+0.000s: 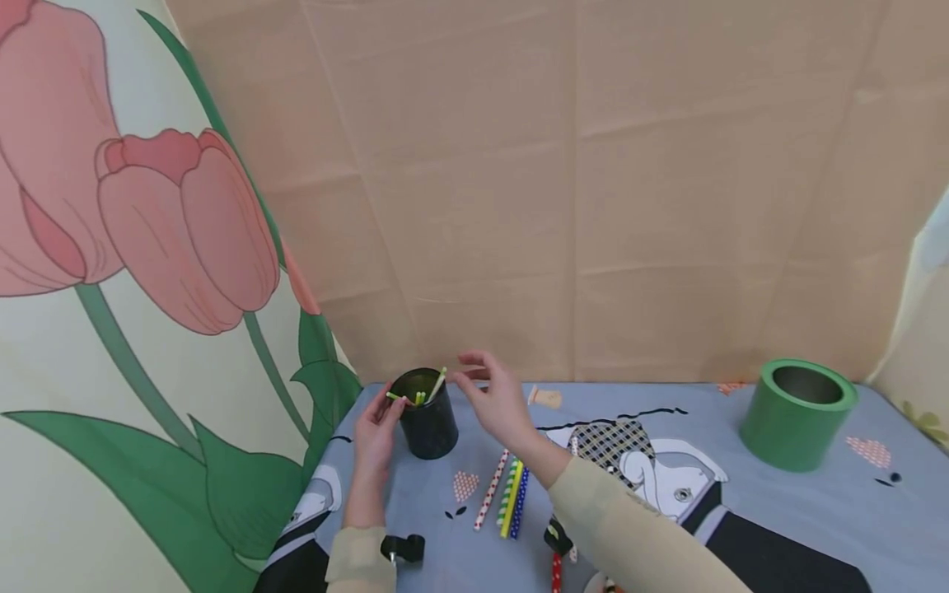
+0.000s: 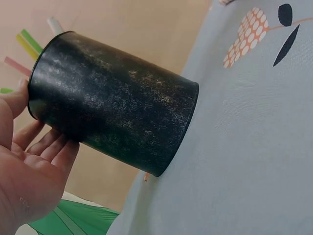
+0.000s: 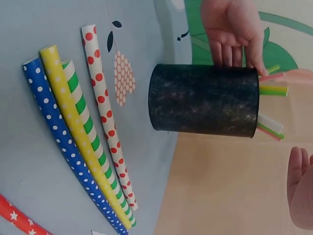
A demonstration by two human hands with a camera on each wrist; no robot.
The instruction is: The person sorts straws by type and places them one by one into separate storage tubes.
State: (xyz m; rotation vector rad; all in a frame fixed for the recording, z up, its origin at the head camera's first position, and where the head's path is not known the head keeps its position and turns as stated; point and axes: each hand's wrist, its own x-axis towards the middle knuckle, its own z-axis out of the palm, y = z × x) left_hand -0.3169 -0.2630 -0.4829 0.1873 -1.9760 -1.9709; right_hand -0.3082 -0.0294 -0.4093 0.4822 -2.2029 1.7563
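A black can (image 1: 432, 432) stands on the blue patterned cloth, holding several thin coloured sticks (image 3: 274, 90) whose ends poke above its rim. My left hand (image 1: 373, 449) steadies it from the left; in the left wrist view the thumb sits at the rim and the fingers lie against the wall. Just right of the opening, my right hand (image 1: 500, 403) hovers with loosely bent fingers, nothing visible between them, its fingertips close to a pale stick (image 1: 438, 385). The sticks' lower ends are hidden inside the can.
Four patterned paper straws lie side by side: red-dotted (image 1: 491, 490), green-striped (image 3: 100, 147), yellow (image 3: 80, 132) and blue (image 3: 63, 134). A red starred straw (image 3: 22, 215) lies nearer me. Beside my left sleeve is a black clamp (image 1: 404, 548). A green hollow cylinder (image 1: 789, 428) stands far right.
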